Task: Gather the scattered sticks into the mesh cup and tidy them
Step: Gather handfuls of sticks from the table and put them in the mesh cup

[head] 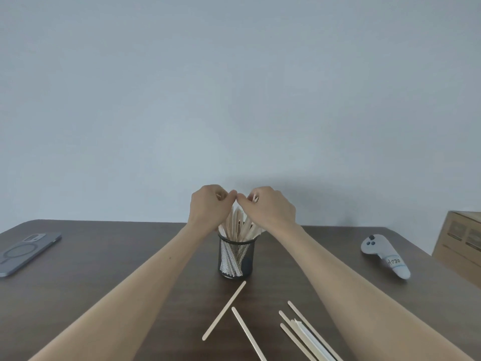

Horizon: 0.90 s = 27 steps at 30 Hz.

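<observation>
A black mesh cup [247,259] stands upright mid-table with several pale wooden sticks [238,224] fanned out of its top. My left hand [208,204] and my right hand [270,208] sit over the cup, fingertips almost touching, each curled around the upper ends of the sticks. A stick tip shows between the fingers of each hand. Loose sticks lie on the table nearer to me: one slanted [224,310], one beside it [248,333], and a small bundle [304,332] at the lower right, running out of view.
A dark wooden table [130,269] carries a phone in a blue-grey case [26,252] at the far left and a white hand controller [385,256] at the right. A cardboard box [460,243] stands past the right edge. A plain wall lies behind.
</observation>
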Tool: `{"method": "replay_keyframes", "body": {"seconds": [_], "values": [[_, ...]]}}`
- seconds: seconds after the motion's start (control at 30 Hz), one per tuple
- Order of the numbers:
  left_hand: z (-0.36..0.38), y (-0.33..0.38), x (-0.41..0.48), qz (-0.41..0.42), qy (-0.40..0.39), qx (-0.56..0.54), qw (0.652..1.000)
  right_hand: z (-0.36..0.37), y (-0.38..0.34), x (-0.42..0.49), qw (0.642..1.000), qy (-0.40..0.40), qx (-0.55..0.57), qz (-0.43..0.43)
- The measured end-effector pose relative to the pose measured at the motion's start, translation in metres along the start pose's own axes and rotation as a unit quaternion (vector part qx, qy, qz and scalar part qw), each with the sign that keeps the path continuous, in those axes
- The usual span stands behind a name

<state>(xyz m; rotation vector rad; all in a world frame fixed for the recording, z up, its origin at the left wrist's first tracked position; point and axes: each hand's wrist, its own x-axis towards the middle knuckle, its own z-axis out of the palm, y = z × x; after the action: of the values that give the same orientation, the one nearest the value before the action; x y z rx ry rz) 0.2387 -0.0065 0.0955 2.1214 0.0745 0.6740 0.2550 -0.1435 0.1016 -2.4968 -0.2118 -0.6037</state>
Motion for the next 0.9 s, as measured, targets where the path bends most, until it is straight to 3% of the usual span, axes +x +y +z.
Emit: {"method": "replay_keyframes", "body": {"seconds": [0.23,0.43,0.53,0.63,0.73,0.9], "values": [[-0.003,-0.002,-0.007,0.027,-0.010,0.012,1.000,0.003,0.003,-0.008,0.999,-0.032,-0.025,-0.030],[-0.036,0.001,-0.057,0.071,0.078,-0.044,0.993,-0.017,0.005,-0.035,0.991,0.073,0.089,-0.074],[-0.043,-0.017,-0.100,0.031,0.027,-0.012,0.999,-0.022,0.010,-0.067,0.980,0.122,0.139,-0.070],[-0.037,-0.042,-0.139,-0.007,-0.056,0.105,0.993,-0.021,0.019,-0.110,0.973,0.163,0.157,-0.045],[-0.028,-0.051,-0.166,-0.029,-0.122,0.220,0.968,-0.013,0.028,-0.150,0.990,0.090,0.106,-0.027],[-0.023,-0.048,-0.179,-0.012,-0.147,0.304,0.941,0.004,0.034,-0.193,0.994,-0.098,-0.038,-0.023]]}}
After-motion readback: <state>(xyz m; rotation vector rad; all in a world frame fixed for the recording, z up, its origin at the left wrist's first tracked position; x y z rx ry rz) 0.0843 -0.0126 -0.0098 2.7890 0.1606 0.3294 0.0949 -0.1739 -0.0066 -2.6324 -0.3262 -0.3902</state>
